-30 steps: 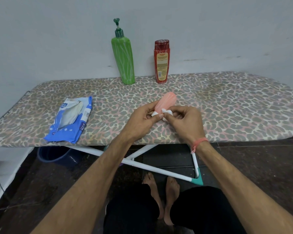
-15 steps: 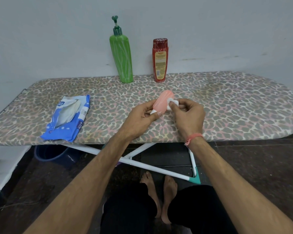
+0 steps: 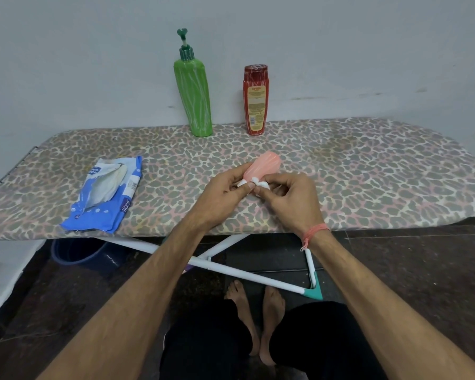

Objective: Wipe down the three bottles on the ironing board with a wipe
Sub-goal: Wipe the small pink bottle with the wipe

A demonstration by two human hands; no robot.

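Note:
My left hand [image 3: 222, 191] holds a small pink bottle [image 3: 263, 167] by its white cap end, tilted up and away over the ironing board [image 3: 368, 171]. My right hand [image 3: 291, 196] pinches a crumpled white wipe [image 3: 261, 184] against the bottle's lower end near the cap. A tall green pump bottle [image 3: 194, 94] and a red bottle [image 3: 255, 101] stand upright at the board's far edge against the wall.
A blue pack of wipes [image 3: 106, 194] lies open on the board's left part. Under the board are its white legs [image 3: 247, 275], a dark blue bucket [image 3: 77, 256] at the left, and my bare feet [image 3: 255, 319] on the dark floor.
My right hand slid the wipe back down the pink bottle from its upper body to the cap end. The left hand kept its hold.

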